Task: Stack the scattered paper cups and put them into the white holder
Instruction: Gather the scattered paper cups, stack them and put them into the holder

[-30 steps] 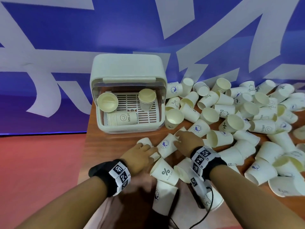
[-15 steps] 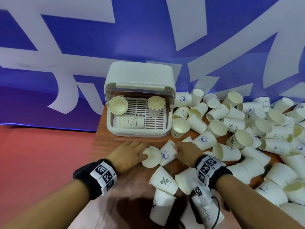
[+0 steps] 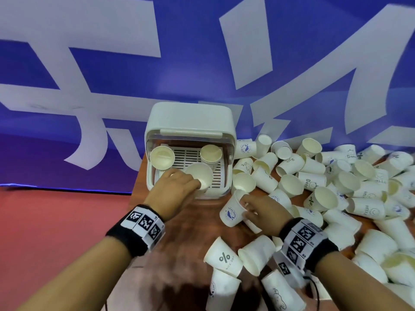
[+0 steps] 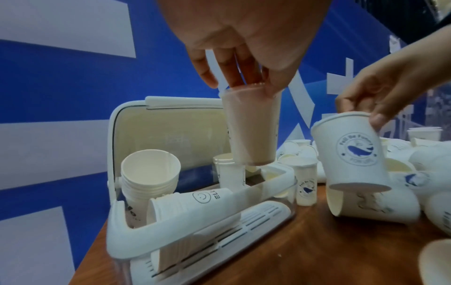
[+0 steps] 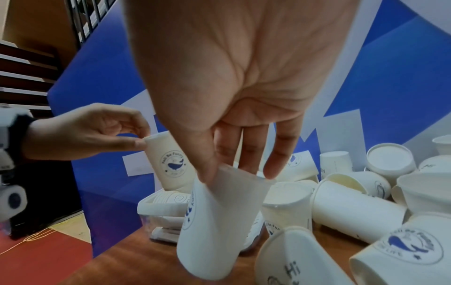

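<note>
The white holder (image 3: pixel 189 117) stands open at the table's back left. Inside it are an upright cup stack (image 4: pixel 150 173), a stack lying on its side (image 4: pixel 195 202) and another upright cup (image 3: pixel 211 153). My left hand (image 3: pixel 193 185) pinches the rim of a paper cup (image 4: pixel 251 131) and holds it upright just above the holder's tray. My right hand (image 3: pixel 244 205) pinches the rim of a whale-logo cup (image 3: pixel 231 213), lifted off the table right of the holder's front corner. In the right wrist view my right hand (image 5: pixel 238 171) grips that cup (image 5: pixel 214 221).
Several loose paper cups (image 3: pixel 325 176) lie piled over the right half of the wooden table (image 3: pixel 195 223). More cups (image 3: pixel 224 259) lie near my right wrist. A blue and white banner (image 3: pixel 202 63) backs the table. The table's left edge drops to a red floor (image 3: pixel 56 232).
My left hand has lifted a cup from the table and carried it forward over the holder. My right hand has raised the whale-logo cup off the table.
</note>
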`<state>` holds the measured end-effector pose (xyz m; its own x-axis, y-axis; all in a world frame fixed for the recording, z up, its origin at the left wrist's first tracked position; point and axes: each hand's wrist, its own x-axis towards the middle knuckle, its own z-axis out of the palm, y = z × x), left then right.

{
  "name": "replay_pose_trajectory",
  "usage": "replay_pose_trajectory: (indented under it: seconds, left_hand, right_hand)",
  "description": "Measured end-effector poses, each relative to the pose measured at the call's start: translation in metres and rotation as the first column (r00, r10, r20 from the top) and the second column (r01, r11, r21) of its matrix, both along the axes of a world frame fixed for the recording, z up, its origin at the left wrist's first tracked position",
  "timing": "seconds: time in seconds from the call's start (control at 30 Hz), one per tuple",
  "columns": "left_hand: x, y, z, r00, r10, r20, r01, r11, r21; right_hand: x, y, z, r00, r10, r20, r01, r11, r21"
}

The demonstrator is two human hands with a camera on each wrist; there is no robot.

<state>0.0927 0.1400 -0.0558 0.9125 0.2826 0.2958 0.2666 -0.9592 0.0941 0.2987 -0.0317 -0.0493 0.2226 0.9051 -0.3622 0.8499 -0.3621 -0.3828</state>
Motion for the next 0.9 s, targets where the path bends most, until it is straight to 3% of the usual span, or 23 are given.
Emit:
replay_pose_trajectory:
  seconds: [0.13,0.23,0.33,0.43,0.77,0.9]
  left_hand:
    - [0.016,0.008,0.001,0.987,0.140,0.084,-0.128,0.982,-0.135]
    - [0.026,0.009,0.001,0.948,0.311,0.065,-0.276,0.908,-0.314]
    - [0.037,0.014,-0.007,0.912,0.411,-0.005,-0.383,0.846,-0.371]
    - [0.049,0.018,-0.013,0.901,0.433,0.002,-0.396,0.827,-0.399]
    - [0.088,0.035,-0.034,0.931,0.341,-0.129,-0.362,0.906,-0.221]
    - [0.098,0.040,-0.032,0.934,0.285,-0.214,-0.303,0.951,-0.056]
  right_hand:
    - [0.002,-0.007,0.010,0.998,-0.036,0.056,0.034,0.999,0.035]
    - [0.003,-0.016,0.016,0.996,-0.047,0.078,0.044,0.998,0.040]
    - [0.008,-0.024,0.015,0.994,-0.078,0.074,0.074,0.996,0.045]
    - [0.012,-0.030,0.014,0.992,-0.098,0.081,0.096,0.995,0.028]
    - [0.016,-0.037,0.006,0.993,-0.105,0.058,0.103,0.994,0.048]
    - [0.019,-0.039,0.002,0.991,-0.125,0.040,0.123,0.991,0.055]
